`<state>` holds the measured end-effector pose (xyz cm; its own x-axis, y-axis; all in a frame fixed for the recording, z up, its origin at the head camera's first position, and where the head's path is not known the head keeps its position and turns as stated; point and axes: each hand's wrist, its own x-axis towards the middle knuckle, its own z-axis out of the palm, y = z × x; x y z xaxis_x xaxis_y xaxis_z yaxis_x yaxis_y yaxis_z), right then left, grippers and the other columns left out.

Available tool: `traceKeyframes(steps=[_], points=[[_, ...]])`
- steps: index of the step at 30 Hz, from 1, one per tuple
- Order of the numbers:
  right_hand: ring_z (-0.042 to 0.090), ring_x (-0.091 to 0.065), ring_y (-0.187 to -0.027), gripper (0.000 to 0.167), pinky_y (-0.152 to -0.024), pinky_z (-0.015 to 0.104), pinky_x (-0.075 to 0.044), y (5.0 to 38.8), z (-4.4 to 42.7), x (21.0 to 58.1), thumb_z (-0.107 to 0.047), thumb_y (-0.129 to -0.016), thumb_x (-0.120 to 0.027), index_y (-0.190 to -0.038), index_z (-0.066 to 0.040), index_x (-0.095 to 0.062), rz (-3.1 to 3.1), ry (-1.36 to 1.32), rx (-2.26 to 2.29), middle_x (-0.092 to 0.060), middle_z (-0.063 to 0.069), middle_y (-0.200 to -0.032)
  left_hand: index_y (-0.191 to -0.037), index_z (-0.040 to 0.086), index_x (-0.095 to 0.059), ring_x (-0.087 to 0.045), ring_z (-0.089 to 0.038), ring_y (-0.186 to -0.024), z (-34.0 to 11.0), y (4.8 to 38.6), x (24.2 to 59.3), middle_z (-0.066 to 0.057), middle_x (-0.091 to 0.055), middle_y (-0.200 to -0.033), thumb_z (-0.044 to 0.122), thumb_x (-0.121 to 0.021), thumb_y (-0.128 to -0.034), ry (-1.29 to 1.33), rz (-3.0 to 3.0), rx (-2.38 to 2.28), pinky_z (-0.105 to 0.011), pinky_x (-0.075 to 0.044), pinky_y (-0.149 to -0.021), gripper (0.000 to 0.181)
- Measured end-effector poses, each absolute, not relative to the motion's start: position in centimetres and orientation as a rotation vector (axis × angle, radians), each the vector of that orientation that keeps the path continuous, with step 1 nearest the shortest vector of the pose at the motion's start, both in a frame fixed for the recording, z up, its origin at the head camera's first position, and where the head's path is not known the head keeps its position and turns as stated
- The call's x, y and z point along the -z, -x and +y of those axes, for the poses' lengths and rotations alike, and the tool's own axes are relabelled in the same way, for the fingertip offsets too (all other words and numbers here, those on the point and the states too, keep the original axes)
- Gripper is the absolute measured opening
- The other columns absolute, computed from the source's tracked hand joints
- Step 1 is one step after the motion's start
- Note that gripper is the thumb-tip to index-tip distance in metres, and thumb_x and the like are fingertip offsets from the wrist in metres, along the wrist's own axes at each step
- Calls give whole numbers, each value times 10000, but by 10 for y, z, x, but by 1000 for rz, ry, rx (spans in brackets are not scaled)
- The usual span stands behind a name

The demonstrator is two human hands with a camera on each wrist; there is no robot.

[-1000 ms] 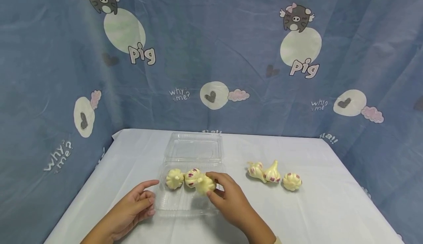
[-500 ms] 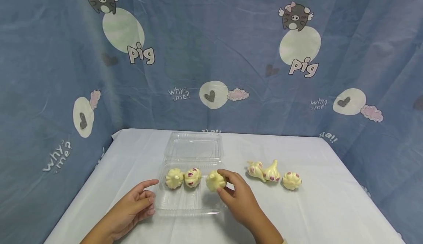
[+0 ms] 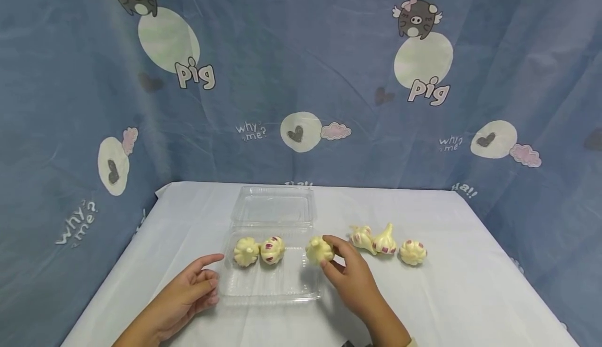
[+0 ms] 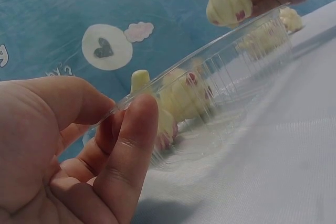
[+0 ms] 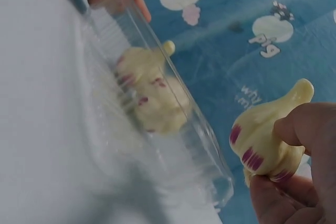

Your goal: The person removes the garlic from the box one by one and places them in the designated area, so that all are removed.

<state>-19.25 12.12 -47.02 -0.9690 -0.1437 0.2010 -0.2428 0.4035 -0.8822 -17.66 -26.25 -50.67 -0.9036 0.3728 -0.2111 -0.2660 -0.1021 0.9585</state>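
Observation:
My right hand (image 3: 352, 274) pinches a pale garlic bulb (image 3: 317, 251) between thumb and fingers, raised over the right side of a clear plastic clamshell container (image 3: 263, 287). The right wrist view shows purple marks on this held bulb (image 5: 262, 142), its stem pointing up. At the container's left edge, my left hand (image 3: 190, 292) holds the rim between thumb and fingers, seen closest in the left wrist view. Two garlic bulbs lie side by side in the container: one stem-up (image 3: 246, 253) at the left, one purple-marked (image 3: 273, 250) beside it.
Behind the base, the container's lid (image 3: 273, 206) lies folded back. To the right on the white tablecloth (image 3: 461, 295) are three more garlic bulbs: two touching, one (image 3: 361, 238) and another (image 3: 385, 240), and a third (image 3: 413, 253) apart. A blue printed curtain (image 3: 263, 65) stands behind.
My right hand has carried its garlic bulb rightward, away from the two bulbs in the container to above the right edge. The left hand stays at the rim. The head view has shifted slightly.

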Motion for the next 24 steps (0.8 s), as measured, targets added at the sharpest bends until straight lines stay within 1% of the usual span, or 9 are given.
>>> traceKeyframes(steps=[5, 10, 13, 18, 21, 24], points=[[303, -569, -1362, 474, -1035, 304, -559, 192, 128, 477, -114, -980, -732, -1425, -214, -600, -2557, -337, -1633, -595, 29, -1440, -1608, 143, -240, -613, -80, -814, -264, 175, 508, 32, -552, -1029, 116, -598, -1072, -105, 1745, -2054, -265, -620, -823, 645], [299, -584, -1340, 479, -1031, 320, -566, 192, 135, 481, -117, -969, -747, -1415, -227, -611, -2563, -282, -1628, -602, 33, -1430, -1612, 135, -228, -612, -76, -818, -265, 174, 509, 37, -553, -1028, 104, -575, -1082, -147, 1715, -2062, -266, -619, -830, 634], [293, -591, -1333, 474, -1031, 355, -573, 192, 139, 480, -138, -970, -754, -1415, -230, -618, -2562, -251, -1630, -601, 41, -1438, -1609, 141, -236, -616, -75, -818, -265, 175, 508, 37, -556, -1031, 103, -577, -1081, -148, 1708, -2069, -265, -619, -826, 630], [283, -599, -1331, 461, -1044, 445, -570, 192, 145, 477, -175, -976, -756, -1413, -237, -622, -2560, -229, -1633, -601, 30, -1458, -1611, 134, -238, -626, -74, -829, -264, 176, 507, 31, -556, -1040, 92, -581, -1076, -159, 1711, -2073, -264, -621, -825, 637], [280, -596, -1333, 464, -1052, 461, -564, 192, 149, 477, -168, -975, -758, -1412, -238, -622, -2560, -214, -1630, -599, 26, -1463, -1602, 149, -261, -627, -73, -831, -264, 177, 508, 31, -554, -1037, 89, -580, -1076, -164, 1719, -2074, -262, -622, -825, 618], [277, -592, -1341, 476, -1056, 449, -562, 192, 153, 478, -154, -976, -754, -1425, -222, -613, -2572, -194, -1621, -585, 26, -1483, -1588, 174, -288, -630, -71, -831, -264, 177, 508, 35, -556, -1035, 93, -587, -1074, -149, 1727, -2074, -261, -623, -825, 601]])
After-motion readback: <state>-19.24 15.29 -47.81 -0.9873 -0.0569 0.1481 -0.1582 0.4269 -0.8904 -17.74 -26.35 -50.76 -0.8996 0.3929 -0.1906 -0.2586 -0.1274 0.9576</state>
